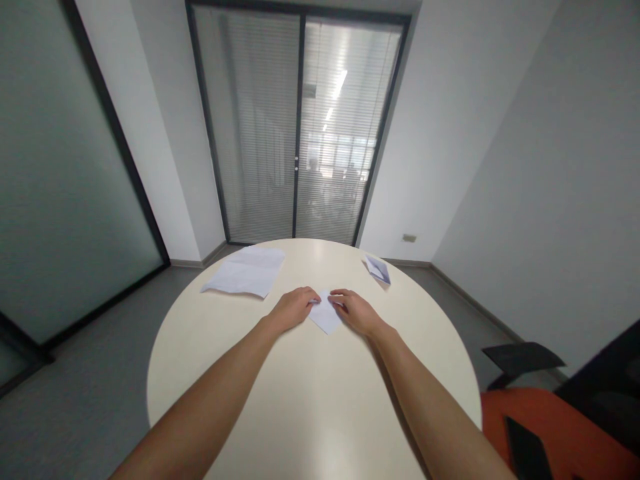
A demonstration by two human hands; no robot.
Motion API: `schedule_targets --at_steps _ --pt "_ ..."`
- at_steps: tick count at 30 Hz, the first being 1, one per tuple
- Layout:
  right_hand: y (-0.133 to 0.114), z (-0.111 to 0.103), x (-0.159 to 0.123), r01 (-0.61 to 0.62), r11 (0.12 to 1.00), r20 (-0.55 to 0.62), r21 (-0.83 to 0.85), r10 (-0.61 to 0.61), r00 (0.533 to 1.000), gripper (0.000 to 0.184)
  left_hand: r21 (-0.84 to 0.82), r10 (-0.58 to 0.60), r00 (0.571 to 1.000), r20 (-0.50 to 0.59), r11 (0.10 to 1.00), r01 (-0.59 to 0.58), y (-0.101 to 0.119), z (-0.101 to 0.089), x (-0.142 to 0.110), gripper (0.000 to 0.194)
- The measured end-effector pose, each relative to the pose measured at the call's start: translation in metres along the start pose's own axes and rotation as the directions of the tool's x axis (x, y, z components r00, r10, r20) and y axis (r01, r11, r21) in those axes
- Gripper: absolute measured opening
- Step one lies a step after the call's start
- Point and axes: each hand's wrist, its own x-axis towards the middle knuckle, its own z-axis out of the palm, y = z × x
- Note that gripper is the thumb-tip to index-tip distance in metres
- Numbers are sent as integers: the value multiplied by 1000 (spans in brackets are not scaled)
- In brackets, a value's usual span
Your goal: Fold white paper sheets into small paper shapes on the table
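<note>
Right, both hands are in at the middle of the table [310,393], and the paper [326,319] lies between them, flat on the pale top with one pointed corner aimed back toward the person. On the left side, the left hand [299,305] has its fingers curled low over the paper's edge, nearly closed, fingertips right at the paper. Across from it, the right hand [354,311] mirrors the pose, fingers bent inward and touching the other edge, with only a slight opening between the upper finger and those below. Whether either hand truly pinches the paper or just presses it down, the view is too small to tell. A strip of paper shows between the two sets of fingertips, so the hands are close but apart.

Over at the far left of the table, a large sheet [245,271] lies spread out, creased and a little wavy at its near edge. Up at the far right, there's a folded piece [379,269], smaller, with a raised flap, well apart from the right hand. Beyond the table stand the glass panels [250,133] with their blinds, and down at the right sits the red chair [575,430] with black armrests.
</note>
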Motion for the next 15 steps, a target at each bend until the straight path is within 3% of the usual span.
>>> schedule_targets --at_steps 15 --pt "-3 6 1 89 996 4 -12 -89 996 33 23 53 998 29 998 -53 2 1 -1 31"
